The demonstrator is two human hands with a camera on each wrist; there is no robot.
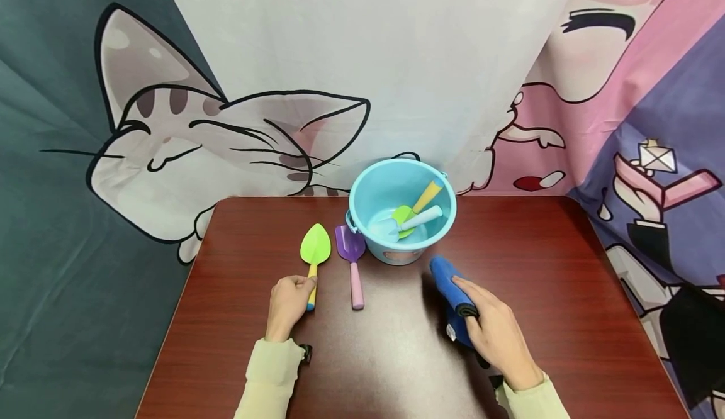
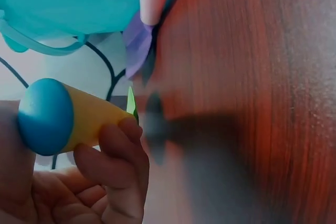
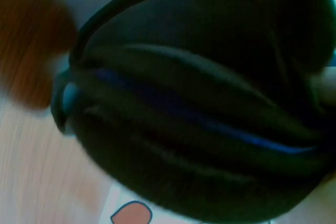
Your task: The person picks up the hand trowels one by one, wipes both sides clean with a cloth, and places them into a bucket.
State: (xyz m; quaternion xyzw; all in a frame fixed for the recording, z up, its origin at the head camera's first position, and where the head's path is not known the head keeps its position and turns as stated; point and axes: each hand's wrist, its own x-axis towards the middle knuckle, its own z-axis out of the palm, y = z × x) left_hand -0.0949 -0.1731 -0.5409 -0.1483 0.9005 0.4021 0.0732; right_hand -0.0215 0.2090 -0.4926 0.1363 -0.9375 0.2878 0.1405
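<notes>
My left hand [image 1: 291, 302] pinches the yellow, blue-tipped handle of a green toy trowel [image 1: 315, 245]. In the left wrist view the rounded blue end of the handle [image 2: 86, 116] faces the camera, and the blade shows only as a thin edge. My right hand [image 1: 500, 329] grips a folded blue fabric item [image 1: 449, 285] with a dark edge and a small white tag. Up close in the right wrist view, that fabric item [image 3: 194, 108] looks dark and layered, with a small loop at one end; I cannot tell its kind.
A light blue toy bucket [image 1: 401, 256] stands at the table's back edge, holding a light blue toy shovel [image 1: 421, 217] and another green one with a yellow handle [image 1: 426, 197]. A purple toy shovel [image 1: 351, 243] with a pink handle lies between my left hand and the bucket. Printed curtains [image 1: 396, 60] hang behind.
</notes>
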